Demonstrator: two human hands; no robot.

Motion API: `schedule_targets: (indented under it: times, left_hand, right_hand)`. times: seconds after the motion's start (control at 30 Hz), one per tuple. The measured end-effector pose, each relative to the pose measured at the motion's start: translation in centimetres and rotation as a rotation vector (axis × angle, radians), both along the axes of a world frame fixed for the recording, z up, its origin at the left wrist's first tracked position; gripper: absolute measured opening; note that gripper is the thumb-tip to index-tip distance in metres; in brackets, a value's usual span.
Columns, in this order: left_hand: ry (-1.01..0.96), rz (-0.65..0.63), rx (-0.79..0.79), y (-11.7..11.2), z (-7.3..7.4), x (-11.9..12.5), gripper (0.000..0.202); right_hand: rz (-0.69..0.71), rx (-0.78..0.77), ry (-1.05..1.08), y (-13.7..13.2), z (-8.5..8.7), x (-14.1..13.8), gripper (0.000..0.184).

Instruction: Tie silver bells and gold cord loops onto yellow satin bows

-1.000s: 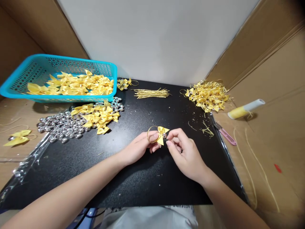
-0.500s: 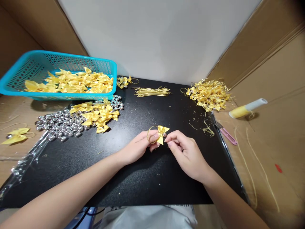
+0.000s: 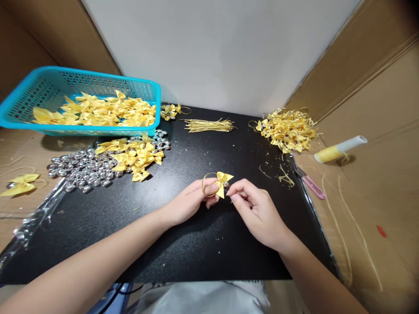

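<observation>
Over the middle of the black board, my left hand (image 3: 196,198) pinches a yellow ribbon bow (image 3: 221,183) between thumb and fingers. A loop of gold cord (image 3: 203,183) stands out from the bow's left side, passing in front of the fingers. Behind the bow's right edge a small silver bead (image 3: 226,185) shows in part. Close by on the right, my right hand (image 3: 257,209) has thumb and forefinger pressed together beside the bow; what sits between those fingertips is too small to make out.
A blue basket (image 3: 156,104) of yellow bows stands at the back left, with silver beads (image 3: 85,168) and loose bows (image 3: 139,157) before it. Cut gold cords (image 3: 209,125) lie at the back. Finished bows (image 3: 290,131) are heaped right, near a pink-handled cutter (image 3: 313,186) and a tube (image 3: 340,149).
Both hands stay almost in the same place, still closed at the bow. The view has shifted very slightly.
</observation>
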State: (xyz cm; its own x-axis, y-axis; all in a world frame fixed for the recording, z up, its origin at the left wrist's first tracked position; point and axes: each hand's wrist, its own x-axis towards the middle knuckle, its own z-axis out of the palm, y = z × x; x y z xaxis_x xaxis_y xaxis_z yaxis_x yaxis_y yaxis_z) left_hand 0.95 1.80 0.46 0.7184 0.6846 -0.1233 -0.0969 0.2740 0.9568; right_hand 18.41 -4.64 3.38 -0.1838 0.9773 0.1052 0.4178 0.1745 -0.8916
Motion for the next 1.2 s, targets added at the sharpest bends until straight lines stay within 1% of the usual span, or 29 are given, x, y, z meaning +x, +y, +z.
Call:
schedule_targets:
  times: [0.13,0.47,0.83,0.97,1.07,1.2]
  left_hand:
    - [-0.010,-0.011,-0.001,0.1,0.0,0.0,0.033]
    - [0.050,-0.010,0.018,-0.1,-0.1,0.0,0.036]
    - [-0.010,-0.033,0.011,0.0,-0.1,-0.1,0.034]
    - [-0.035,-0.033,0.023,0.0,-0.2,-0.1,0.036]
    - [-0.036,-0.035,0.033,0.1,-0.3,-0.1,0.038]
    - [-0.047,-0.026,0.030,0.1,-0.4,-0.2,0.041]
  right_hand:
    - [0.003,-0.003,0.003,0.0,-0.1,0.1,0.010]
    - [0.011,-0.011,0.016,0.1,-0.2,0.1,0.009]
    - [-0.002,-0.011,0.002,0.0,-0.4,0.0,0.009]
    - [0.004,0.000,0.011,-0.1,-0.3,0.0,0.008]
    - [0.007,0.004,0.030,-0.2,-0.6,0.0,0.008]
    - [-0.017,0.015,0.083,-0.2,-1.3,-0.2,0.010]
